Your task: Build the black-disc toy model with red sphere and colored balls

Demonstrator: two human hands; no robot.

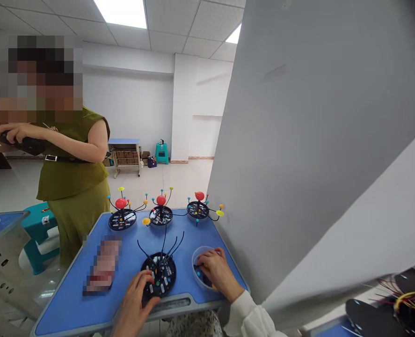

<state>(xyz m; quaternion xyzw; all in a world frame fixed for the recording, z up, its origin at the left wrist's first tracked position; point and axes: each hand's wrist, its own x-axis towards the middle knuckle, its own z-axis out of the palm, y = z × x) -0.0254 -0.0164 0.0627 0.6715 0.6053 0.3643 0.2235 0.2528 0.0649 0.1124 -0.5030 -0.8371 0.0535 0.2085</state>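
On the blue table a round black solar system model base [164, 282] carries several bare curved black rods and small printed labels. My left hand [140, 292] grips its near left edge between thumb and fingers. To the right stands a clear round plastic tub [194, 257] with small coloured parts inside, a blue one among them. My right hand [216, 270] reaches into this tub, fingers bent together and pointing down; what they pinch, if anything, is hidden. At the table's far edge are three solar system models [122, 219] with red balls in the middle and small coloured balls on rods.
A blurred-out flat object [104, 267] lies at the table's left. Beyond the left side a person [76, 164] in green stands holding a dark device, beside a teal stool [40, 229]. A grey-white wall [280, 140] rises close on the right. Wires and black discs [372, 316] lie at lower right.
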